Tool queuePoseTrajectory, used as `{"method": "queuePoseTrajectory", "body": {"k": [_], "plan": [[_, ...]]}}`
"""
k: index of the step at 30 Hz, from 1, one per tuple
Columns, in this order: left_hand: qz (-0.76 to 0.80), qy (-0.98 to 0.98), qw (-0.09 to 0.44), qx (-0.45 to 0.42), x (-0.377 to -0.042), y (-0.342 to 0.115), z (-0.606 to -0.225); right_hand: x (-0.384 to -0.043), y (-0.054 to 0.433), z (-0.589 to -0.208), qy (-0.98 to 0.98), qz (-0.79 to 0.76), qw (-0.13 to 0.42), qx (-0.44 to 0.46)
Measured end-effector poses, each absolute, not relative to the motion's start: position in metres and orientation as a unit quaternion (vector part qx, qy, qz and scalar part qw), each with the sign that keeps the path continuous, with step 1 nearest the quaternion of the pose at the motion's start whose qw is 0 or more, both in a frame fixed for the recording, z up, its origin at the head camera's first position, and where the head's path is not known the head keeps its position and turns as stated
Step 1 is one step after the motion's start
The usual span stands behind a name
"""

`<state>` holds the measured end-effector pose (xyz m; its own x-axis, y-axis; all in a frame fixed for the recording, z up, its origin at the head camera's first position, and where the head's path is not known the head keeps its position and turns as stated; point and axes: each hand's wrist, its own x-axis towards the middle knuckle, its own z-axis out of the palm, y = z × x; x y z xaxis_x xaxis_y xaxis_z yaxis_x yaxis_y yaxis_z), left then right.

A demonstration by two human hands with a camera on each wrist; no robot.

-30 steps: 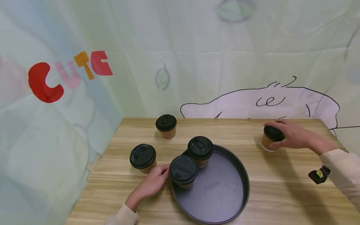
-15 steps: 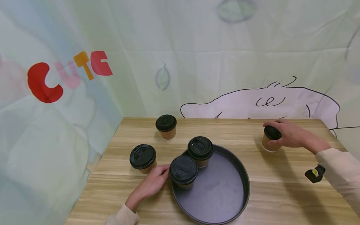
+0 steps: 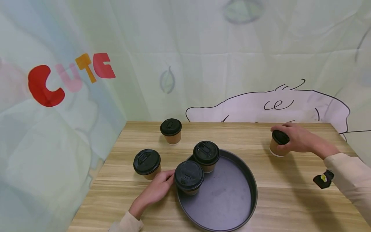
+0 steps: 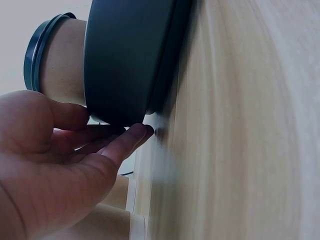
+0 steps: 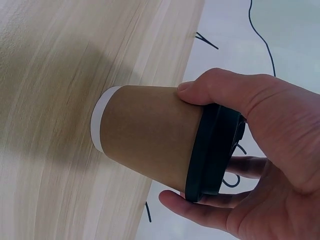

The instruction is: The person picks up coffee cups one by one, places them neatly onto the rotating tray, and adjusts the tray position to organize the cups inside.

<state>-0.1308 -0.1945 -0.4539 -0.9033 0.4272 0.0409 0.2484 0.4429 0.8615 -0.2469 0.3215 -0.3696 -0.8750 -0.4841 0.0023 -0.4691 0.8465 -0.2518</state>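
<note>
My right hand [image 3: 299, 138] holds a brown paper coffee cup [image 5: 150, 135] by its black-lidded top at the table's right. The thumb lies on the brown wall just below the lid, with fingers around the far side; the cup's white base is right at the tabletop. At the left edge of a round dark baking pan [image 3: 223, 206], my left hand [image 3: 157, 188] grips the rim, its thumb near the top and fingertips [image 4: 135, 132] at the wall's lower edge. Inside the pan are two lidded coffee cups, one nearer [image 3: 189, 175] and one farther [image 3: 206, 153].
One more lidded cup [image 3: 147, 162] stands left of the pan, beside my left hand. Another cup [image 3: 171, 130] is farther back, near the table's rear edge. A printed curtain [image 3: 174, 64] hangs behind the wooden table [image 3: 101, 193]. A small black device [image 3: 323, 179] shows by my right sleeve.
My right hand has shifted slightly left and closed further over the lid of its cup. The left hand, the pan and the other cups have stayed in place.
</note>
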Motion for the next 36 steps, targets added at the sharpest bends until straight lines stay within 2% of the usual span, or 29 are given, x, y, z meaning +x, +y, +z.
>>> {"method": "queuePoseTrajectory", "body": {"k": [8, 25, 32, 36], "plan": [[0.488, 0.852, 0.121, 0.149, -0.126, -0.186, -0.440, -0.247, 0.322, -0.370, 0.959, -0.127, 0.029, -0.251], [0.485, 0.853, 0.116, 0.155, -0.125, -0.187, -0.439, -0.244, 0.322, -0.368, 0.962, -0.123, 0.039, -0.242], [0.476, 0.857, 0.099, 0.173, -0.125, -0.188, -0.441, -0.241, 0.318, -0.362, 0.960, -0.119, 0.026, -0.253], [0.487, 0.850, 0.112, 0.165, -0.127, -0.188, -0.443, -0.238, 0.311, -0.355, 0.958, -0.125, 0.022, -0.257]]}}
